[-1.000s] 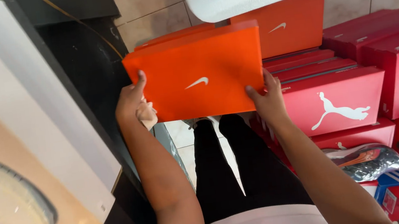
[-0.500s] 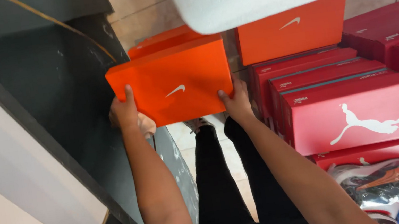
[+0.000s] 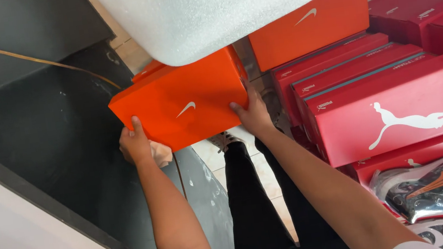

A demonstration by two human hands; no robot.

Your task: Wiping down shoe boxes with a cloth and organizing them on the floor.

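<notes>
I hold an orange shoebox (image 3: 181,104) with a white logo on its lid, low in front of my legs. My left hand (image 3: 136,145) grips its near left corner, and a small pale scrap shows under that hand. My right hand (image 3: 255,115) grips the near right edge. The box sits over another orange box whose edge peeks out behind it. A white foam sheet (image 3: 227,2) overhangs the box's far side and hides what lies beyond.
Another orange box (image 3: 314,22) stands behind. Stacked red shoeboxes (image 3: 392,109) fill the right side. Plastic-wrapped shoes (image 3: 438,186) lie at the lower right. A dark counter wall (image 3: 45,143) runs along the left. Tiled floor shows between my legs.
The orange box has gone down and away from me, both hands still on it. My view has tilted so the foam sheet now covers the top.
</notes>
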